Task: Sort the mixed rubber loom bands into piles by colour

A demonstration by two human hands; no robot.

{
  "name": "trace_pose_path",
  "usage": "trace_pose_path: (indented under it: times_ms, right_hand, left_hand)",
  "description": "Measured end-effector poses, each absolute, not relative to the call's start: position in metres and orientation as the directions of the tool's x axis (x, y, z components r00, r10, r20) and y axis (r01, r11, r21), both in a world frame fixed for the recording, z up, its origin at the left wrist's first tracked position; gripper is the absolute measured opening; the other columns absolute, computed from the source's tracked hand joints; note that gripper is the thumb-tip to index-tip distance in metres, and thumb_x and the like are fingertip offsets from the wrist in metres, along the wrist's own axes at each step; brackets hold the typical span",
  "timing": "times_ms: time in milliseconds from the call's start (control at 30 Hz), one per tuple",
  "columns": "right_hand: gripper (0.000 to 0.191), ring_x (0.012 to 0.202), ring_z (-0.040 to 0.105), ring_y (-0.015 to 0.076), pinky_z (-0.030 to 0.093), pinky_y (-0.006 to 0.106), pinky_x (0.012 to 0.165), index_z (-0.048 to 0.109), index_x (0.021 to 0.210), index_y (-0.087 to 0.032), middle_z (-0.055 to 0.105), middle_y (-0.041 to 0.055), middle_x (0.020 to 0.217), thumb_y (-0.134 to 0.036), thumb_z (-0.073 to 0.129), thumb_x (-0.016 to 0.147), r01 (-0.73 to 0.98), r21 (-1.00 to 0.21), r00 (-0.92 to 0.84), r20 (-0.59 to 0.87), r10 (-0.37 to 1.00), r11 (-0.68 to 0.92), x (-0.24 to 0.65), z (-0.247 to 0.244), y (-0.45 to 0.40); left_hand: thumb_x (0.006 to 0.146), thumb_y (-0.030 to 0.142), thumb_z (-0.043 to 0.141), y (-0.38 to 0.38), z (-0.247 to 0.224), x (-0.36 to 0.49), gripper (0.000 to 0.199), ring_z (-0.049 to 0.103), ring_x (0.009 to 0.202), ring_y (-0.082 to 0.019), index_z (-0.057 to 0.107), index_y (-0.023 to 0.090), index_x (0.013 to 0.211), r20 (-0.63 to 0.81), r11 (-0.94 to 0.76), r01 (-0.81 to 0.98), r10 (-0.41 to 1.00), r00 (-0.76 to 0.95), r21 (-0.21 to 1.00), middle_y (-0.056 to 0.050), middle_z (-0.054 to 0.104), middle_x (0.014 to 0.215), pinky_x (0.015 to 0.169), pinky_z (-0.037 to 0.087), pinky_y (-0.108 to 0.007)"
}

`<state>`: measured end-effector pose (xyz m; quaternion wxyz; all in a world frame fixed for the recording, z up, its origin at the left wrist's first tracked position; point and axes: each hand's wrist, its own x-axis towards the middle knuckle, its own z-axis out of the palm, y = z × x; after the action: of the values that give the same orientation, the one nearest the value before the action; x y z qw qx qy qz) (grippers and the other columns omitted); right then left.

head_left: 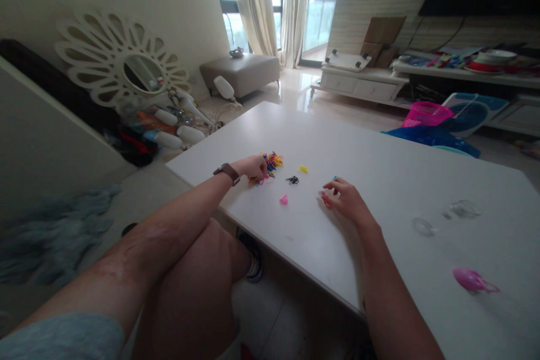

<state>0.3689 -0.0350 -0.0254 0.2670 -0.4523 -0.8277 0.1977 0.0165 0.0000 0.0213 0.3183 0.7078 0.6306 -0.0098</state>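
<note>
My left hand, with a watch on its wrist, is at a mixed pile of small coloured rubber bands. Its fingers are closed down at the pile, and what is between them is hidden. To the right of the pile lie a yellow cluster, a black cluster and a pink cluster of bands. My right hand rests over the table with fingers bent and apart. Some red bands lie under its fingertips, and a small blue piece shows by its knuckles.
The white table also bears a clear round lid, a clear container and a purple egg-shaped case at the right. A pink basket stands beyond its far edge. My leg is by the near edge.
</note>
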Motion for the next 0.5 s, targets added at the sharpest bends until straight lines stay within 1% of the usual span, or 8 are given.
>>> trace_pose_path:
  times_ms: [133,300,400,500]
  right_hand:
    - [0.018,0.072,0.059,0.0150,0.045,0.029,0.071,0.071,0.092,-0.019,0.062,0.0039,0.089,-0.032,0.060,0.088,0.646,-0.562,-0.449,0.268,0.852,0.517,0.369,-0.026,-0.035]
    - [0.018,0.073,0.059,0.0154,0.045,0.029,0.071,0.071,0.091,-0.019,0.062,0.0039,0.089,-0.032,0.059,0.088,0.651,-0.554,-0.452,0.265,0.852,0.518,0.368,-0.026,-0.034]
    - [0.018,0.074,0.059,0.0159,0.045,0.029,0.071,0.071,0.090,-0.019,0.062,0.0043,0.088,-0.032,0.058,0.089,0.650,-0.552,-0.452,0.271,0.850,0.522,0.367,-0.024,-0.035]
    - [0.019,0.074,0.059,0.0160,0.045,0.029,0.071,0.071,0.089,-0.018,0.062,0.0046,0.088,-0.031,0.057,0.089,0.646,-0.554,-0.455,0.273,0.848,0.525,0.365,-0.023,-0.037]
  left_hand:
    - [0.063,0.019,0.067,-0.001,0.028,0.011,0.012,0.052,0.057,-0.012,0.070,0.015,0.073,-0.352,-0.021,0.881,0.912,0.211,0.473,-0.001,0.065,0.064,0.052,0.037,-0.023]
    - [0.066,0.025,0.068,-0.005,0.032,0.012,0.015,0.054,0.060,-0.013,0.069,0.015,0.077,-0.252,-0.073,0.799,0.928,0.273,0.597,-0.001,0.065,0.065,0.053,0.038,-0.022]
    - [0.067,0.023,0.068,-0.005,0.029,0.020,0.021,0.055,0.061,-0.012,0.072,0.015,0.086,-0.233,-0.102,0.738,0.913,0.336,0.666,0.000,0.067,0.068,0.057,0.040,-0.022]
    - [0.067,0.023,0.071,-0.004,0.025,0.030,0.021,0.057,0.062,-0.012,0.076,0.015,0.085,-0.253,-0.160,0.714,0.864,0.435,0.681,-0.001,0.070,0.070,0.060,0.042,-0.022]
